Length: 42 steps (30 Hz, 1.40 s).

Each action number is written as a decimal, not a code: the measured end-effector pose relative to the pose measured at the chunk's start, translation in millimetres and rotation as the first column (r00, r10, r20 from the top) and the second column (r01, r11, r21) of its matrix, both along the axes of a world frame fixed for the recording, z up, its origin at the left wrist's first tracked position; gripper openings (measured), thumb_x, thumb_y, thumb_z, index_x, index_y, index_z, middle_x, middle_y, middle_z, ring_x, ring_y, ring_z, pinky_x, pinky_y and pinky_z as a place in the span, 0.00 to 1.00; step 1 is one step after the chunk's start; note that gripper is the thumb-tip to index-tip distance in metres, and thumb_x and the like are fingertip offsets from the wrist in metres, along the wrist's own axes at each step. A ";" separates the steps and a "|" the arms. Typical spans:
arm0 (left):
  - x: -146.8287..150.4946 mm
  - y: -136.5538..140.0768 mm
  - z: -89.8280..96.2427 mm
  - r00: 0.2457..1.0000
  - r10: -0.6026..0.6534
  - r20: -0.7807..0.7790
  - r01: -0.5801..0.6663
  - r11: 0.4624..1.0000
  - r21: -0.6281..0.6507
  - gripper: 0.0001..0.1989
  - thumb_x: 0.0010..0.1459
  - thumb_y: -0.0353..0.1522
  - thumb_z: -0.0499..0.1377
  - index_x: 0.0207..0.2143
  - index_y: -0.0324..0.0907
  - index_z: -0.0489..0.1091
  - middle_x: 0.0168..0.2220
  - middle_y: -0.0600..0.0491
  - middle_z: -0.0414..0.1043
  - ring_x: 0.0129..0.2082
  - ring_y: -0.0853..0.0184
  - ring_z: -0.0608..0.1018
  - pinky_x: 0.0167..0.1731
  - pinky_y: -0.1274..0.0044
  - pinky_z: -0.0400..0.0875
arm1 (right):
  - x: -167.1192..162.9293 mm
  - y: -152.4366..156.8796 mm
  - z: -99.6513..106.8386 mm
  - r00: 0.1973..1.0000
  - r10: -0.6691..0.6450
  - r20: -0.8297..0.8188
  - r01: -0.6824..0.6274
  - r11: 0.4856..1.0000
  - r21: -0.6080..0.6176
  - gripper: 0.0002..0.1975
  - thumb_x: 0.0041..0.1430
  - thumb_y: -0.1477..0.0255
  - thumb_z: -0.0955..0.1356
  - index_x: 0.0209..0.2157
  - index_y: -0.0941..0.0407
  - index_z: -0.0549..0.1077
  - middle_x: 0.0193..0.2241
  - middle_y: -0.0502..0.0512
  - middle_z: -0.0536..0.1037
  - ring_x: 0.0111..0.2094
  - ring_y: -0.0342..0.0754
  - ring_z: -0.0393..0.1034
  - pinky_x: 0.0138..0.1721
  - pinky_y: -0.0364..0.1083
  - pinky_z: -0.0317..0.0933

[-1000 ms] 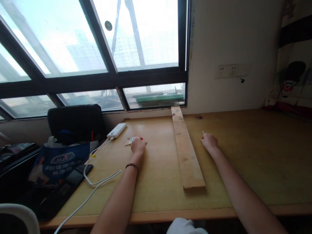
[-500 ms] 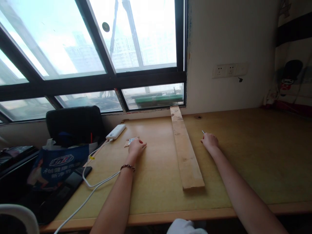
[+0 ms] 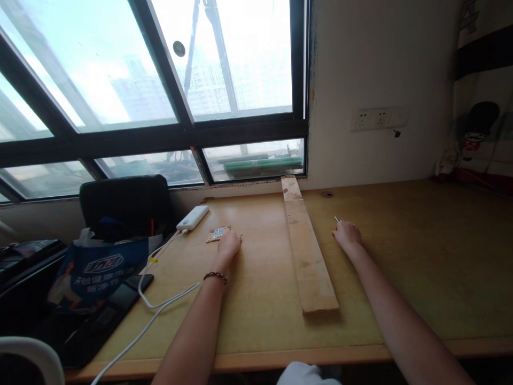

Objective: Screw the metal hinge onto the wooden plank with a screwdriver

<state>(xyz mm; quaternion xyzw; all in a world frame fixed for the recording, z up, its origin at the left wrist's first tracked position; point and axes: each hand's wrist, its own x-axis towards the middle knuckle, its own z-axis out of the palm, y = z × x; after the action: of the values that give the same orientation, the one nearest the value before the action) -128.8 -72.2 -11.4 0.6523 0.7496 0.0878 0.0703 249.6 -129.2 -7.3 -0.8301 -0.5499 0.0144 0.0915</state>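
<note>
My left hand (image 3: 229,244) is closed just above the tabletop, with a small dark tip showing at its fingers. What it holds is too small to make out. Beside its knuckles lies a small flat piece with a light wooden edge and a blue-white patterned face (image 3: 218,233), partly covered by the hand. A long wooden plank (image 3: 308,251) lies on the table between my hands. To the right of it, my right hand (image 3: 348,233) is closed round a thin metallic rod (image 3: 336,218), whose tip sticks out toward the window. The rest of the rod is hidden.
A white power bank (image 3: 193,217) with a white cable (image 3: 160,305) sits at the table's left edge. Left of the table (image 3: 256,331) stand a black chair (image 3: 126,200) and a blue bag (image 3: 102,267). The window and wall bound the far side.
My left hand has shifted slightly right and its fingers look more curled, with a dark tip now showing. The right hand keeps its grip on the rod. The whole view has shifted a little.
</note>
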 end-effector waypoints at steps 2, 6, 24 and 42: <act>3.5 -1.4 -1.0 0.998 -0.003 -0.063 0.006 0.999 0.041 0.12 0.51 0.31 0.52 0.32 0.33 0.71 0.36 0.36 0.72 0.36 0.56 0.74 0.29 0.74 0.63 | 0.1 0.2 -0.6 1.000 -0.006 0.008 0.006 1.000 0.003 0.11 0.50 0.68 0.67 0.34 0.60 0.75 0.34 0.65 0.76 0.40 0.55 0.70 0.35 0.47 0.61; 10.4 -3.9 -3.8 0.994 -0.029 -0.106 0.041 0.992 0.117 0.12 0.51 0.29 0.50 0.32 0.32 0.72 0.35 0.36 0.72 0.36 0.55 0.74 0.31 0.73 0.64 | -0.1 0.5 -1.7 1.000 -0.010 0.023 0.010 1.000 0.013 0.12 0.50 0.69 0.67 0.35 0.60 0.75 0.34 0.66 0.76 0.40 0.56 0.70 0.35 0.47 0.61; 105.2 -44.4 5.1 -0.136 -0.018 0.991 0.117 0.993 0.034 0.17 0.34 0.34 0.68 0.26 0.35 0.68 0.24 0.52 0.70 0.25 0.72 0.74 0.27 0.81 0.66 | -16.3 -3.0 7.6 0.993 0.084 -0.080 -0.049 0.928 0.369 0.11 0.53 0.71 0.63 0.33 0.61 0.75 0.35 0.64 0.75 0.38 0.53 0.68 0.37 0.47 0.58; 134.6 -80.6 16.6 -0.280 -0.030 0.960 0.280 0.953 0.111 0.11 0.41 0.31 0.65 0.28 0.35 0.69 0.27 0.50 0.73 0.28 0.72 0.75 0.34 0.79 0.67 | -85.1 -27.1 29.6 0.253 0.691 -0.677 -0.345 0.718 0.604 0.12 0.44 0.63 0.69 0.26 0.59 0.75 0.24 0.53 0.76 0.27 0.44 0.68 0.29 0.42 0.59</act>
<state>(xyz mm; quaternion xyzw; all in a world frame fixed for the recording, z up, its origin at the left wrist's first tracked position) 5.8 -152.8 5.2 0.4110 0.3124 0.4984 0.6965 164.5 -156.3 22.4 -0.4346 -0.6589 0.3732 0.4875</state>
